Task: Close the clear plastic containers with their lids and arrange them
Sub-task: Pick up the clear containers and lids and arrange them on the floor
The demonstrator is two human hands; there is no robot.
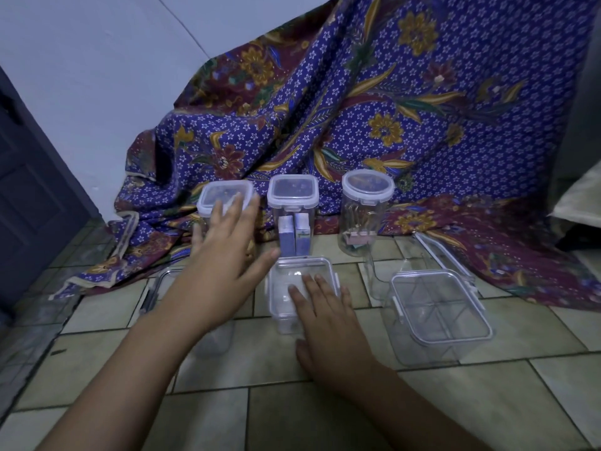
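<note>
Three lidded clear containers stand in a back row: a square one [217, 194] at left, a tall square one [292, 190] holding two purple packs, and a round jar [367, 187] with clips inside. In front, a small square container [292, 271] carries its lid, and my right hand [328, 317] lies flat on that lid. My left hand [227, 252] hovers with fingers spread in front of the back-left container, not gripping anything. A wider lidded container [439, 307] sits front right. Another clear container [159, 281] is mostly hidden under my left forearm.
A purple patterned cloth [390, 109] drapes down the wall onto the tiled floor [292, 402] behind the containers. A dark door [29, 190] stands at left. A loose clear lid [439, 252] leans behind the front-right container. A pale cushion [582, 196] lies at the right edge.
</note>
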